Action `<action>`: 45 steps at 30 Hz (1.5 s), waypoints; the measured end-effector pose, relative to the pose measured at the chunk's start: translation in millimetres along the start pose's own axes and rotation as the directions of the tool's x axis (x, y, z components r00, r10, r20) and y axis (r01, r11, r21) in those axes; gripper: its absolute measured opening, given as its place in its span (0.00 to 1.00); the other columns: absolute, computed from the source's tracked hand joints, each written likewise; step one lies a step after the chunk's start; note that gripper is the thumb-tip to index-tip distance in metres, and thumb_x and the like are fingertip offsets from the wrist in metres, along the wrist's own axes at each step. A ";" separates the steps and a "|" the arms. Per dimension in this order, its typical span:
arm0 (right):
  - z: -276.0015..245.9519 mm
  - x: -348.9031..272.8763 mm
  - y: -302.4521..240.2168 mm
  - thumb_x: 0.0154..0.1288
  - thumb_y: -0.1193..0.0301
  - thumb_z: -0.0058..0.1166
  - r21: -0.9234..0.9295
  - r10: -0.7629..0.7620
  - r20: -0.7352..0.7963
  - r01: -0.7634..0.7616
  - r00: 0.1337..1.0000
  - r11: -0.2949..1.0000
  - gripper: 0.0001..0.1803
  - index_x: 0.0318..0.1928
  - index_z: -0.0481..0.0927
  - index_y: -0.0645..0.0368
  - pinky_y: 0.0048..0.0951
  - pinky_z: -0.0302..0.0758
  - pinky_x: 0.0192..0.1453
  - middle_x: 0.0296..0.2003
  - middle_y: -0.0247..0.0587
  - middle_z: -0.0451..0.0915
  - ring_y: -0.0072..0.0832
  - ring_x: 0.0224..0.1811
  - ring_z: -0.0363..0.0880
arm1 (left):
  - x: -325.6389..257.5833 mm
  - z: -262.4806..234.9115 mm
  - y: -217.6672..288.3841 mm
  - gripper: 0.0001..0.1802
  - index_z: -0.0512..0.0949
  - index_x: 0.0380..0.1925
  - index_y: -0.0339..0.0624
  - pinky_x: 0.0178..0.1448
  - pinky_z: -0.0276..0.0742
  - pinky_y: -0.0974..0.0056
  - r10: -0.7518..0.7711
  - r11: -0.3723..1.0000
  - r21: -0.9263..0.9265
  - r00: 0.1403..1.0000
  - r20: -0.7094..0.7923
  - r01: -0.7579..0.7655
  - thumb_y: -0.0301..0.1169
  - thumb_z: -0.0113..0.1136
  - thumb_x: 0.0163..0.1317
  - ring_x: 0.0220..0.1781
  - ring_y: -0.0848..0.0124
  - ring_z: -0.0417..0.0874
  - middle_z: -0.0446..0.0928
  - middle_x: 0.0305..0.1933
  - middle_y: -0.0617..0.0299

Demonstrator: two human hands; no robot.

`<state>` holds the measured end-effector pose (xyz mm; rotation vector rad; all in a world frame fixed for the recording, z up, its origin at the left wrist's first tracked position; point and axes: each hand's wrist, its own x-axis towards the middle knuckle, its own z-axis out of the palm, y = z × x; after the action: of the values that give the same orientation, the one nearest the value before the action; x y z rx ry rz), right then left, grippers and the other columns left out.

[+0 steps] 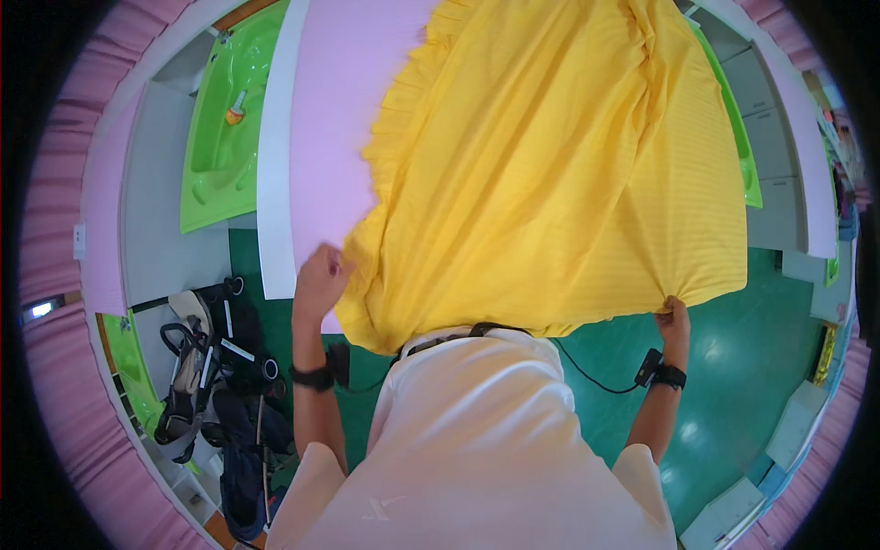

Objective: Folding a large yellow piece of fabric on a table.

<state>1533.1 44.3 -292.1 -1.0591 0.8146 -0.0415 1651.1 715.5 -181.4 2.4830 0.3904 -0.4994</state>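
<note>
A large yellow striped cloth (541,183) with a ruffled left edge is spread in front of me, its near edge at my waist. My right hand (674,317) pinches the near right edge, and creases fan out from the grip. At the near left corner, my left hand (323,277) is curled closed against the ruffled border; its fingertips are partly hidden by the hand itself. Long folds run through the cloth toward its far right side. Beneath it, a pink table top (335,119) shows along the left.
Left of the table is a green basin (225,137) holding a small orange-and-white object (236,110). A folded stroller (206,357) stands on the green floor (724,367) at near left. Another green basin edge (747,165) shows past the cloth's right side. Black bands with cables circle both wrists.
</note>
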 end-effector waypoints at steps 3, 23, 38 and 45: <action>4.3 7.3 -4.4 0.52 0.75 0.50 0.010 0.045 -0.170 -0.044 0.984 0.999 0.05 0.22 0.70 0.58 0.25 0.72 0.32 0.22 0.32 0.70 0.24 0.25 0.70 | 41.4 21.7 16.9 0.22 0.72 0.39 0.35 0.47 0.73 0.58 0.266 0.963 0.109 0.939 -0.217 -0.247 0.38 0.63 0.49 0.44 0.54 0.78 0.76 0.41 0.47; 53.9 -25.5 21.4 0.63 0.72 0.45 -0.286 -0.071 -0.062 0.050 0.996 0.957 0.10 0.34 0.73 0.70 0.31 0.80 0.37 0.30 0.42 0.76 0.29 0.30 0.78 | 23.2 14.9 -17.8 0.20 0.71 0.49 0.30 0.47 0.75 0.65 0.081 0.395 -0.885 0.950 0.301 0.247 0.28 0.58 0.57 0.46 0.69 0.79 0.77 0.46 0.57; 24.1 -24.1 46.6 0.62 0.75 0.49 -0.014 -0.030 0.056 0.031 0.998 0.999 0.02 0.34 0.74 0.59 0.28 0.77 0.38 0.28 0.31 0.76 0.22 0.30 0.75 | -58.9 50.1 -135.6 0.14 0.71 0.34 0.34 0.37 0.71 0.49 -0.161 0.969 0.033 0.722 -0.673 0.246 0.35 0.54 0.59 0.34 0.43 0.77 0.77 0.29 0.43; 28.2 -23.3 42.6 0.61 0.75 0.50 -0.050 0.022 0.078 -0.018 0.997 0.999 0.02 0.35 0.74 0.59 0.26 0.76 0.40 0.29 0.30 0.76 0.20 0.30 0.75 | -52.4 95.0 -195.7 0.14 0.75 0.39 0.34 0.36 0.73 0.49 -0.293 0.939 -0.111 0.585 -0.756 0.327 0.34 0.51 0.61 0.36 0.46 0.79 0.78 0.30 0.43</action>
<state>1519.1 96.9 -305.6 -1.0923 0.7583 0.0371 1505.7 806.9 -324.8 2.5563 1.1781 0.4967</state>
